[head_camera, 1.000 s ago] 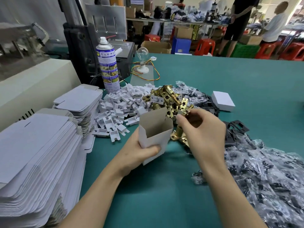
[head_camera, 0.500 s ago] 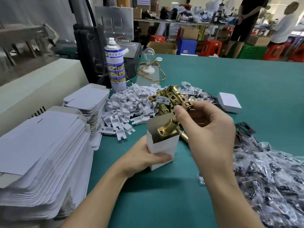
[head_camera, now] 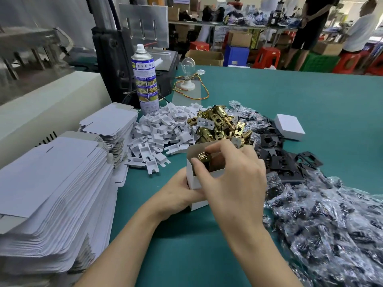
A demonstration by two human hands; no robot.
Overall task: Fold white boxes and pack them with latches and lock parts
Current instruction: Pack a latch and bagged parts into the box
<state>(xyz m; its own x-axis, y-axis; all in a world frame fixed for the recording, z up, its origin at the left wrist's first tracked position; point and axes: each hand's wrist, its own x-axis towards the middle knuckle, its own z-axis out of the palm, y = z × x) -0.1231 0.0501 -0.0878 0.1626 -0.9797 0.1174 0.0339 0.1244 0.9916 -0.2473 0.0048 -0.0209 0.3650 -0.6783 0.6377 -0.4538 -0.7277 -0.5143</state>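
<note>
A small white folded box (head_camera: 194, 181) stands upright on the green table, its top open. My left hand (head_camera: 176, 195) grips its lower side. Inside the box sits a brass latch (head_camera: 205, 159), and my right hand (head_camera: 232, 179) pinches it from above with thumb and fingers curled over the opening. Behind the box lies a heap of brass latches (head_camera: 219, 123). White plastic parts (head_camera: 157, 131) are piled to its left, black plates (head_camera: 277, 160) to its right.
Tall stacks of flat white box blanks (head_camera: 51, 193) fill the left side. A spray can (head_camera: 144, 79) and a bulb on a base (head_camera: 187, 73) stand behind the piles. Bagged parts (head_camera: 323, 220) spread at the right, a closed white box (head_camera: 289, 126) beyond them.
My right hand picked a brass latch from the heap and lowered it into the open box. My left hand turned the box upright and kept hold of it.
</note>
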